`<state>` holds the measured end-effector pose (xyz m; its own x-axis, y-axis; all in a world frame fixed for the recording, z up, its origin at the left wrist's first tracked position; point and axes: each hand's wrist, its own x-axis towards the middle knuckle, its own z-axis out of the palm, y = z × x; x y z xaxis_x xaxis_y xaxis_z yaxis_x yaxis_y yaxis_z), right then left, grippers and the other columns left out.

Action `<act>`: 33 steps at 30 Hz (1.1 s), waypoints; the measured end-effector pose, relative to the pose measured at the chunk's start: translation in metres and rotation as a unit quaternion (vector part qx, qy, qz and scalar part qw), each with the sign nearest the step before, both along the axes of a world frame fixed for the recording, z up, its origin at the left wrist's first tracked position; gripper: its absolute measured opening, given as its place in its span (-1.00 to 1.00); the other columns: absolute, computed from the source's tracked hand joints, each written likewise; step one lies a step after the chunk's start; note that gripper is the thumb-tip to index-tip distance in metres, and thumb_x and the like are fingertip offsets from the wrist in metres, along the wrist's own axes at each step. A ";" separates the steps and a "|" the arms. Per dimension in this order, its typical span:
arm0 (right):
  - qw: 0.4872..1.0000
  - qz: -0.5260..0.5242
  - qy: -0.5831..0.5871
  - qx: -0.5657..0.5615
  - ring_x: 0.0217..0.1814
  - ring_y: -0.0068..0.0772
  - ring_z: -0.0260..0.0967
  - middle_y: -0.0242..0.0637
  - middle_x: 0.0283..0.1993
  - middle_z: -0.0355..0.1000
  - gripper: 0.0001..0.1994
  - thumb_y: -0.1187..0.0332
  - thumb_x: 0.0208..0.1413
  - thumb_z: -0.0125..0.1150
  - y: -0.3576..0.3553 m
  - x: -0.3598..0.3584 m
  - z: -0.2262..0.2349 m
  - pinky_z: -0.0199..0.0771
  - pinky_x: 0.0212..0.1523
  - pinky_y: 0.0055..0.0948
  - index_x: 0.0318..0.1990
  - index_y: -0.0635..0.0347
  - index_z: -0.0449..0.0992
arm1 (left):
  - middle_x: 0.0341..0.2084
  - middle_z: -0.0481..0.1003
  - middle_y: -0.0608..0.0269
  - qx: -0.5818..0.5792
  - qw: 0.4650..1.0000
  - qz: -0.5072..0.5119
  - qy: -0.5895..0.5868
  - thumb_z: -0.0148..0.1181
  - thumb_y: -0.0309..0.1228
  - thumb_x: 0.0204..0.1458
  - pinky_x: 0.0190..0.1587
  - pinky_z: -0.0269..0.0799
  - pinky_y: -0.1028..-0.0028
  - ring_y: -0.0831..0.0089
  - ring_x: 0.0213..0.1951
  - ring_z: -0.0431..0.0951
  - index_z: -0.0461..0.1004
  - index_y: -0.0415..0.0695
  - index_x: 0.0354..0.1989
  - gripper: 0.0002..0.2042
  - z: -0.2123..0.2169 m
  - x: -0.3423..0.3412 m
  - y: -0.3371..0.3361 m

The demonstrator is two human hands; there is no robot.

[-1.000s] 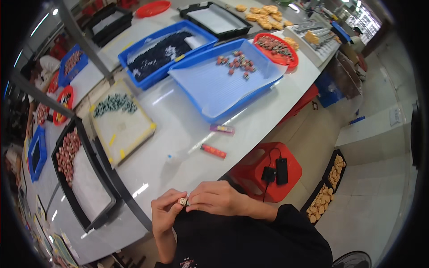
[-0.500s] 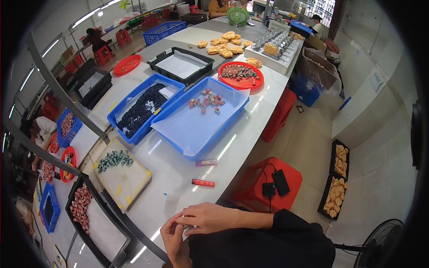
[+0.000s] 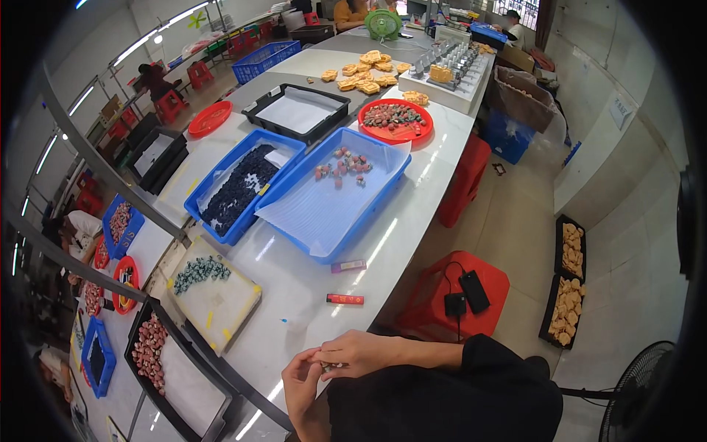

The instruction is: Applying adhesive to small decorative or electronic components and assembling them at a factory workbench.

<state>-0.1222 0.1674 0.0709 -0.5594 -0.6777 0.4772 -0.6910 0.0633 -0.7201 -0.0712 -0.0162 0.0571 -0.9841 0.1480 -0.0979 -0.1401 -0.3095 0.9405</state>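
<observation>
Near the front edge of the white table my left hand (image 3: 300,384) and my right hand (image 3: 355,355) meet, fingertips pinched together. Between them sits a small mottled piece (image 3: 329,366), mostly covered by the fingers, so its kind cannot be made out. Just beyond the hands lie a red lighter-like stick (image 3: 345,299) and a purple one (image 3: 348,266). A blue tray (image 3: 324,257), lined with a white sheet, carries several small red-and-green pieces (image 3: 343,166). Left of the hands, a yellowish board (image 3: 234,312) bears a cluster of dark green pieces (image 3: 200,274).
Beside the lined tray stands a blue tray of small black pieces (image 3: 239,190). Farther back are a black tray (image 3: 335,120), a red plate (image 3: 422,138) and a green fan (image 3: 384,25). A dark metal frame (image 3: 110,166) crosses the left side. A red stool (image 3: 486,324) stands at right.
The whole view has shifted a little, with the table and hands sitting slightly farther right. Both hands stay together, fingers still pinched round the small piece with a slight change of grip.
</observation>
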 end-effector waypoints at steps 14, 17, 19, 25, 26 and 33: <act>0.674 -0.135 -0.581 -0.435 -0.44 -0.63 0.24 -0.31 -0.17 0.33 -0.78 0.29 0.18 0.07 0.038 -0.130 0.003 0.34 -0.41 -0.60 -0.17 0.27 0.39 | -0.45 0.51 0.21 -0.274 0.914 0.299 0.029 -0.02 -0.37 0.18 -0.29 0.44 0.57 0.55 -0.43 0.49 0.39 -0.32 -0.07 -0.73 0.013 0.027 -0.154; 0.692 -0.146 -0.582 -0.401 -0.44 -0.61 0.25 -0.26 -0.21 0.36 -0.78 0.30 0.15 0.11 0.031 -0.098 0.003 0.36 -0.41 -0.59 -0.18 0.28 0.37 | -0.48 0.48 0.24 -0.355 0.860 0.364 0.037 0.01 -0.40 0.15 -0.31 0.38 0.61 0.58 -0.43 0.43 0.41 -0.36 -0.11 -0.74 -0.004 0.026 -0.211; 0.745 -0.236 -0.529 -0.330 -0.52 -0.61 0.24 -0.32 -0.37 0.35 -0.89 0.45 0.07 0.16 0.022 -0.075 -0.007 0.32 -0.49 -0.59 -0.30 0.19 0.36 | -0.40 0.48 0.23 -0.417 0.837 0.355 0.004 0.04 -0.37 0.14 -0.27 0.39 0.59 0.58 -0.35 0.44 0.42 -0.33 -0.10 -0.73 -0.018 0.020 -0.253; 0.882 -0.333 -0.293 -0.159 -0.61 -0.70 0.07 -0.47 -0.61 0.06 -0.55 0.62 -0.01 0.16 0.019 -0.028 -0.062 0.12 -0.57 -0.65 -0.69 0.12 -0.02 | -0.13 0.43 -0.02 -0.659 0.683 0.309 -0.054 0.24 -0.33 -0.12 -0.12 0.40 0.34 0.17 -0.16 0.49 0.32 -0.22 0.03 -0.50 -0.078 -0.028 -0.359; 0.890 -0.314 -0.296 -0.150 -0.61 -0.70 0.07 -0.47 -0.61 0.06 -0.55 0.62 -0.01 0.16 0.020 -0.024 -0.067 0.12 -0.57 -0.65 -0.69 0.12 -0.02 | -0.12 0.42 -0.04 -0.678 0.667 0.306 -0.039 0.25 -0.31 -0.14 -0.10 0.39 0.31 0.13 -0.14 0.47 0.32 -0.21 0.03 -0.49 -0.078 -0.038 -0.366; 0.926 -0.329 -0.154 -0.101 -0.67 -0.65 -0.26 -0.44 -0.72 -0.12 -0.52 0.64 -0.04 0.18 0.015 -0.015 -0.082 -0.27 -0.64 -0.49 -0.70 0.20 -0.09 | -0.11 0.35 -0.06 -0.696 0.621 0.360 0.019 0.27 -0.30 -0.15 -0.12 0.37 0.18 -0.02 -0.13 0.42 0.31 -0.19 -0.01 -0.51 -0.074 -0.100 -0.364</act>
<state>-0.1373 0.1826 -0.0107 -0.9506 -0.0555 0.3053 -0.3095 0.2400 -0.9201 -0.1708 -0.3800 -0.0168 -0.7510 -0.5344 0.3879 -0.4066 0.8371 0.3661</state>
